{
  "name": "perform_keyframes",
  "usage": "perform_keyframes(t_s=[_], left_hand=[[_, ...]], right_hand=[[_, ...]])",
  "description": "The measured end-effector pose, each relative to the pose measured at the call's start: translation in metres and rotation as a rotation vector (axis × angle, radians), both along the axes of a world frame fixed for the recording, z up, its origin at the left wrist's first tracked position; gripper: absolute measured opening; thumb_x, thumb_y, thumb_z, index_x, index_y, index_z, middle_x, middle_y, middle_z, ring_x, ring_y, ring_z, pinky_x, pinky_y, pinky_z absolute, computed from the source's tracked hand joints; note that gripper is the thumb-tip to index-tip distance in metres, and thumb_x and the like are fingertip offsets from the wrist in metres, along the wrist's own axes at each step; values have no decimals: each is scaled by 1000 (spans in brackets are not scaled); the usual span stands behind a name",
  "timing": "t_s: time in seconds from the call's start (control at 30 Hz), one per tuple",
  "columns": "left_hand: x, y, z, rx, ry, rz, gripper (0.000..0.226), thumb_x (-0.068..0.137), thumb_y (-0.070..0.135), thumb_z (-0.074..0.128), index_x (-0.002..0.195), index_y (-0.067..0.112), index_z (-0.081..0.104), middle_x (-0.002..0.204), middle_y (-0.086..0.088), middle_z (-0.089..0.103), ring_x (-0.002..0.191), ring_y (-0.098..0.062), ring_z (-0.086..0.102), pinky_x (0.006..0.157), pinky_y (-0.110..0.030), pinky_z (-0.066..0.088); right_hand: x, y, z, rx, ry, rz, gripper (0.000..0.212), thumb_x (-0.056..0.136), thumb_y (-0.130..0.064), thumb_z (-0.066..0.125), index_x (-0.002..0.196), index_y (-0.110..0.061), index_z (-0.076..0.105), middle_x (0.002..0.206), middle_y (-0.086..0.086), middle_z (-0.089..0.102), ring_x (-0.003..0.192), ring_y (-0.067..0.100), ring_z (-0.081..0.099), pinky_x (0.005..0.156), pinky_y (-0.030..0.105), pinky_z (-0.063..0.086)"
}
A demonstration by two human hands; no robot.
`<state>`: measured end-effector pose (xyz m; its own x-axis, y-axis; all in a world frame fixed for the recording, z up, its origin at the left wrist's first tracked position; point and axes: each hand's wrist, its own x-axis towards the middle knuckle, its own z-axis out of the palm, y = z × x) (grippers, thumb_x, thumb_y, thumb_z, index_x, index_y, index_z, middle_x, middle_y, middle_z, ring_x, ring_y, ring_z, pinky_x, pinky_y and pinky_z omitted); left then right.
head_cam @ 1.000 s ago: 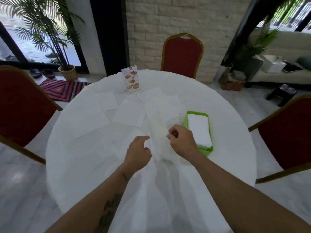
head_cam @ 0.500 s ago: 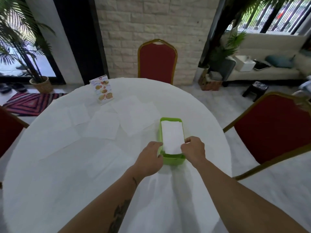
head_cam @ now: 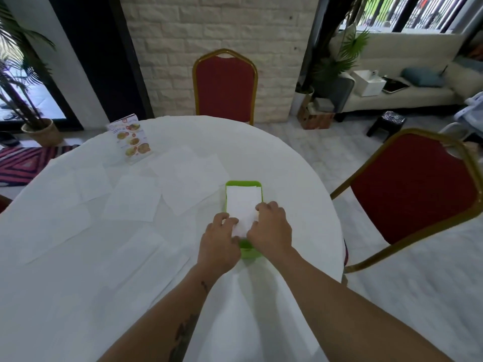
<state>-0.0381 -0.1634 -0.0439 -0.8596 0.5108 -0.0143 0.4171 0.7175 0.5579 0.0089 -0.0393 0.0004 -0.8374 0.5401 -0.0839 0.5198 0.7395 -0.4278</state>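
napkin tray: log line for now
left hand on napkins | right hand on napkins | napkins in green tray | grip unclear

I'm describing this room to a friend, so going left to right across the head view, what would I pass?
Palm pot → menu card → green napkin tray → red chair at the right.

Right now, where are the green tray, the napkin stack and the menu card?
green tray (head_cam: pixel 243 183): head view, far rim.
napkin stack (head_cam: pixel 241 202): head view, bare top sheet.
menu card (head_cam: pixel 132 138): head view, printed face.
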Motion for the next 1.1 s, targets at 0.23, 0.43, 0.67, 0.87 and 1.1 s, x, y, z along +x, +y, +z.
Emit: perform_keyframes(t_s=[0.23, 0.43, 0.67, 0.87, 1.1], left_hand=[[-1, -5, -10, -32, 100, -95, 43, 90, 25, 45, 132, 17, 54, 144, -2, 48, 124, -26, 46, 105, -39, 40], [-2, -35, -14, 254, 75, 82, 35, 82, 9, 52, 115, 16, 63, 121, 0, 61, 110, -21, 56, 97, -29, 42], [4, -99, -26, 273, -103, 401, 36, 86, 9, 52, 117, 23, 61, 125, 4, 56, 113, -15, 53, 96, -31, 45], [20, -149, -36, -105, -153, 483, 55, 87, 24, 53, 141, 24, 41, 154, -6, 29, 140, -27, 29, 114, -46, 28], [36, -199, -48, -467, -188, 278, 66, 90, 45, 39, 149, 30, 14, 162, -7, 1, 147, -29, 5, 115, -54, 12]], right_hand=[[8, 4, -21, 232, -144, 362, 26, 78, -32, 54, 102, -22, 60, 111, -4, 60, 106, 22, 49, 86, 37, 33], [-1, -6, -2, 159, -95, 352, 47, 80, -29, 41, 122, -19, 58, 126, -4, 57, 120, 23, 45, 96, 39, 31], [-14, -70, 12, -88, 57, 497, 41, 87, -11, 45, 125, -17, 61, 124, 1, 62, 114, 21, 56, 97, 39, 47], [-11, -117, -4, -117, -93, 553, 44, 85, -9, 44, 125, -16, 62, 123, 4, 63, 112, 23, 58, 96, 36, 48], [1, -138, -28, -257, -331, 408, 57, 85, -12, 45, 141, -12, 46, 139, 11, 51, 129, 25, 48, 105, 31, 39]])
